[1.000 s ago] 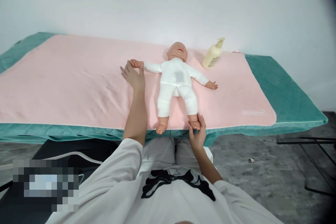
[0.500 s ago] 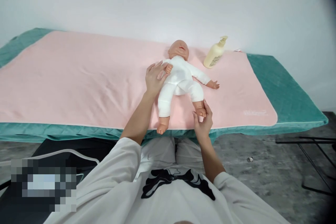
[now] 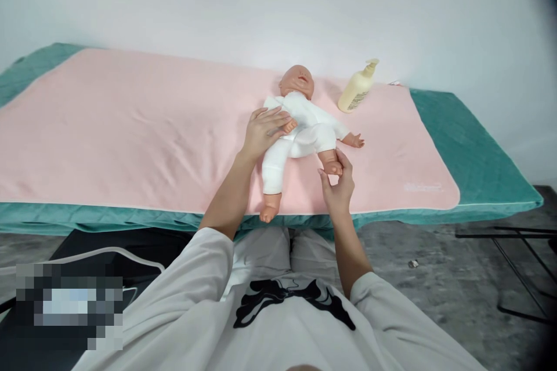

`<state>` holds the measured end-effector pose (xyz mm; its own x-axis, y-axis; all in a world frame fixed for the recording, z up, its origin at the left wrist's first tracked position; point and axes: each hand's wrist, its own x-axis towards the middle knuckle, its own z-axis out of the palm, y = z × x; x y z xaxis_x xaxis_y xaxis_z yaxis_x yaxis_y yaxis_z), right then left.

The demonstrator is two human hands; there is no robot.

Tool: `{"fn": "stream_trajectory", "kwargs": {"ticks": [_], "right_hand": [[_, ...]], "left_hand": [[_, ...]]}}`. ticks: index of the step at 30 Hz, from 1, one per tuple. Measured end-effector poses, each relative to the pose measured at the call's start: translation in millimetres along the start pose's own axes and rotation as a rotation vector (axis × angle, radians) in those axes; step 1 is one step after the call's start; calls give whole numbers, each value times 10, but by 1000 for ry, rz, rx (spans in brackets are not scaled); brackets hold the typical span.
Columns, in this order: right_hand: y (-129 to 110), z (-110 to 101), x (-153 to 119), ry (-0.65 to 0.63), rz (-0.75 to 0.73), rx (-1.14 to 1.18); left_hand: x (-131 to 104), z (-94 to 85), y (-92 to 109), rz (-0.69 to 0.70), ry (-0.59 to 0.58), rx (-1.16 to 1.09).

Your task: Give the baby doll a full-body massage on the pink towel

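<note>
A baby doll (image 3: pixel 300 107) in a white suit lies on its back on a pink mat (image 3: pixel 130 127), its head toward the wall. My left hand (image 3: pixel 262 132) is closed round the doll's arm at the left, laying it across the belly, with the doll's small hand poking out past my fingers. Lower right, my right hand (image 3: pixel 339 184) grips the doll's bare foot (image 3: pixel 331 163), the fingers behind it and the thumb on the near side. That leg is bent up slightly. The doll's other leg (image 3: pixel 273 171) lies straight toward the near edge, and its other arm is stretched out to the right.
A pale yellow pump bottle (image 3: pixel 357 90) stands on the mat, right of the doll's head. Under the mat is a green quilted cover (image 3: pixel 483 156) on the table. A black metal frame (image 3: pixel 517 255) stands on the floor at the right. A blurred-out patch covers something at lower left.
My left hand has brought the doll's arm right and down across its belly. My right hand has pushed the foot upward, bending that leg more.
</note>
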<state>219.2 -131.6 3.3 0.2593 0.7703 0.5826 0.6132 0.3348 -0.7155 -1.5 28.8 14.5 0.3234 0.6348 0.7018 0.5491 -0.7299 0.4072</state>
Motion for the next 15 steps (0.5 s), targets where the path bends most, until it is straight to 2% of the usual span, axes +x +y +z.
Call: {"fn": "stream_trajectory", "kwargs": {"ticks": [5, 9, 11, 15], "right_hand": [[-10, -31, -22, 8, -7, 4], [-17, -65, -54, 14, 0, 11], [-16, -81, -77, 10, 0, 16], [-13, -123, -146, -1, -1, 40]], "left_hand": [[-11, 30, -11, -40, 52, -9], [-35, 34, -42, -131, 227, -46], [-44, -3, -55, -196, 295, -37], [-55, -136, -100, -279, 347, -34]]}}
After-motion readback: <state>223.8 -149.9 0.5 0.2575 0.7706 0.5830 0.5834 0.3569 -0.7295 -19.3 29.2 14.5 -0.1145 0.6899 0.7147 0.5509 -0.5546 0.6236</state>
